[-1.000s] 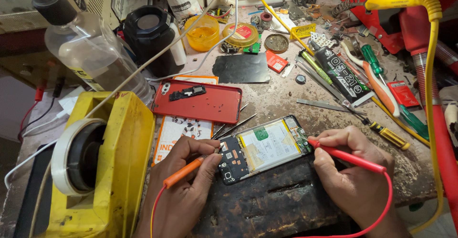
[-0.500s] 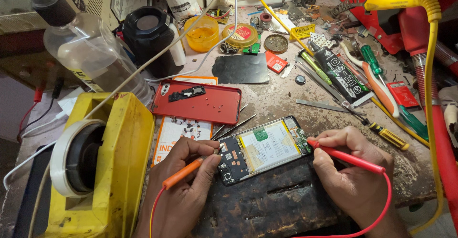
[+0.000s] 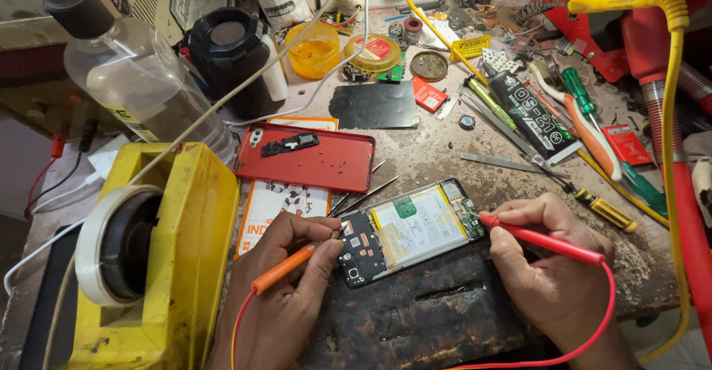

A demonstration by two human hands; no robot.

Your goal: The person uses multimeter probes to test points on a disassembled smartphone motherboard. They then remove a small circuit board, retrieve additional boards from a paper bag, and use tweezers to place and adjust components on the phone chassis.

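An opened phone point(image 3: 408, 229) lies face down on a dark worn block point(image 3: 415, 318), its battery and circuit board bare. My left hand point(image 3: 285, 288) grips an orange test probe point(image 3: 285, 266) whose tip touches the board at the phone's left end. In my right hand point(image 3: 552, 273) is a red test probe point(image 3: 541, 240), its tip resting at the phone's right end. A red wire point(image 3: 604, 325) loops from the red probe around my right wrist.
A red phone back cover point(image 3: 308, 159) lies behind the phone. A yellow tape dispenser point(image 3: 159, 259) fills the left. A clear bottle point(image 3: 133, 81), black jar point(image 3: 230, 55), yellow tub point(image 3: 311, 47), screwdrivers point(image 3: 601, 136), tweezers point(image 3: 504, 164) and a yellow cable point(image 3: 671, 118) crowd the bench.
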